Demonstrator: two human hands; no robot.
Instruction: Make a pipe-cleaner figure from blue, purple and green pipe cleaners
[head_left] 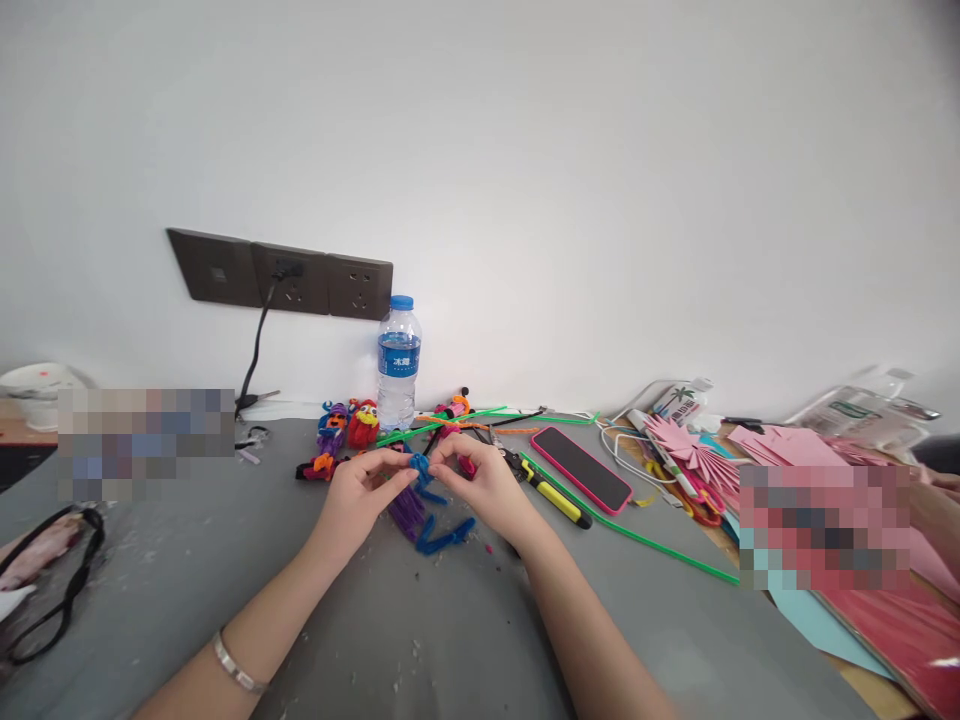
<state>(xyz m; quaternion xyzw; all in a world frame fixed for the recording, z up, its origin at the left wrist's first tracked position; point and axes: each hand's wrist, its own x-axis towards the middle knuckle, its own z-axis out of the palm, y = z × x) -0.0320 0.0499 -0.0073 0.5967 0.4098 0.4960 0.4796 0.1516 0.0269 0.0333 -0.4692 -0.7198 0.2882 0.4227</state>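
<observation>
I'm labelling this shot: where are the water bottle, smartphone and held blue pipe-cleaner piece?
Water bottle [398,358], head view: blue label.
Smartphone [582,470], head view: dark screen.
Blue pipe-cleaner piece [420,466], head view: visible middle.

There are the wearer's two hands [361,490], one bottle [398,385], one phone [582,470] and three wall plates [315,285].

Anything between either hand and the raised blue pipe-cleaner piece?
Nothing visible: the left hand and right hand have fingertips at the blue pipe-cleaner piece. The purple pipe cleaners show below it, not between.
</observation>
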